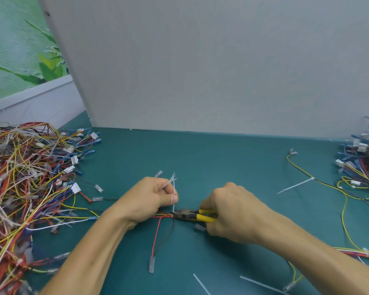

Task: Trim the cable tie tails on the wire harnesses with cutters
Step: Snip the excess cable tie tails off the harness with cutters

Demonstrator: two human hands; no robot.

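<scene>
Here, head view, your left hand (149, 201) over the green tabletop (222, 167), its grip pinching white cable tie tails (172, 184), your right hand (232, 213) with grip closed round the yellow-handled cutters (192, 215), jaws at the tie on the red-and-black wire harness (163, 216), harness lying between your hands.

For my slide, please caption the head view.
Right hand holds yellow cutters at a cable tie tail pinched by the left hand.

R hand (232, 211) hides ends of cutters (192, 215); wire pile (19, 188) cropped at L edge.
</scene>
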